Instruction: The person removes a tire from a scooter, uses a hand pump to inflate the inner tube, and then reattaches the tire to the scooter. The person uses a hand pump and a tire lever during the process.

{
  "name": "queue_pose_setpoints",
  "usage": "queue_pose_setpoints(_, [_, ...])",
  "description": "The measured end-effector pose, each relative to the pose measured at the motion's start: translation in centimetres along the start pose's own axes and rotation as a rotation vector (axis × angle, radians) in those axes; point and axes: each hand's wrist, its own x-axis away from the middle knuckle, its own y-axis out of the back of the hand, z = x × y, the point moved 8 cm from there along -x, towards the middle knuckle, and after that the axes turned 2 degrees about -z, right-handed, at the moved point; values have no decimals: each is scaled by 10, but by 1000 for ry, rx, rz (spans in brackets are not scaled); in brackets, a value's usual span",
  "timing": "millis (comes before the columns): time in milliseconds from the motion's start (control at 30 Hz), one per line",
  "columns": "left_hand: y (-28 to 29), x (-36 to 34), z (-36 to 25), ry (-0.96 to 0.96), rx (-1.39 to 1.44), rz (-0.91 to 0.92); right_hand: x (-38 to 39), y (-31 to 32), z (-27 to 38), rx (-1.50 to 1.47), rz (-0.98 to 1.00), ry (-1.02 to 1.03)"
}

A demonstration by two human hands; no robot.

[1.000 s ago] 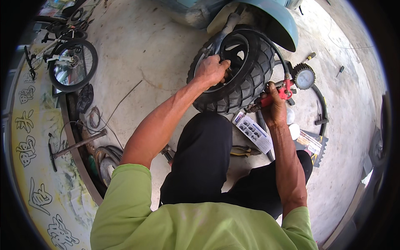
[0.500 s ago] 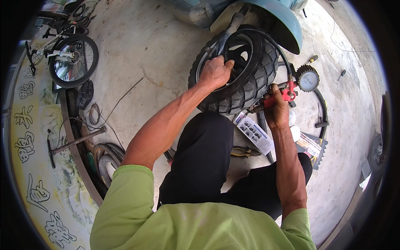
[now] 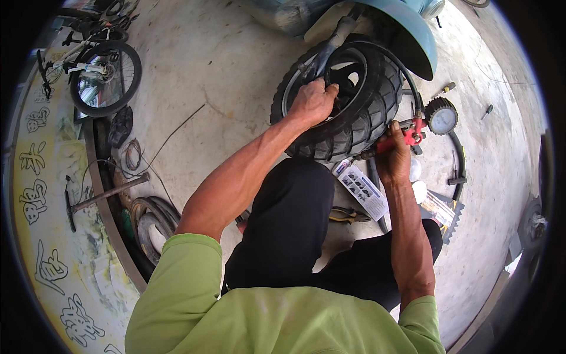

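Note:
A scooter wheel with a chunky black tyre (image 3: 371,112) stands in front of my knees, beneath a pale blue fender (image 3: 407,41). My left hand (image 3: 314,103) is closed at the wheel's rim, around the end of a black air hose (image 3: 407,74); the fingertips and the valve area are hidden. That hose arcs over the tyre from a red tyre inflator (image 3: 414,133) with a round dial gauge (image 3: 442,116). Beside the tyre's right side, my right hand (image 3: 394,156) wraps round the inflator's handle, its thumb on top.
Pliers (image 3: 349,215), a printed card (image 3: 362,192) and a hammer-like tool (image 3: 457,179) lie near my right knee. A screwdriver (image 3: 448,88) is farther right. On the left are a bicycle wheel (image 3: 106,76), coiled tubing (image 3: 150,218) and a T-handled tool (image 3: 109,193).
The wheel, both hands and the inflator sit slightly farther right in the picture, as the whole view has shifted a little. Both hands keep their grips.

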Motion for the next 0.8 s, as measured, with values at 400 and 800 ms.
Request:
queue_pose_setpoints(400, [-8, 12, 1, -4, 28, -118, 1, -3, -1, 36, -110, 35])
queue_pose_setpoints(800, [-12, 10, 12, -23, 73, -159, -6, -2, 11, 202, -79, 119])
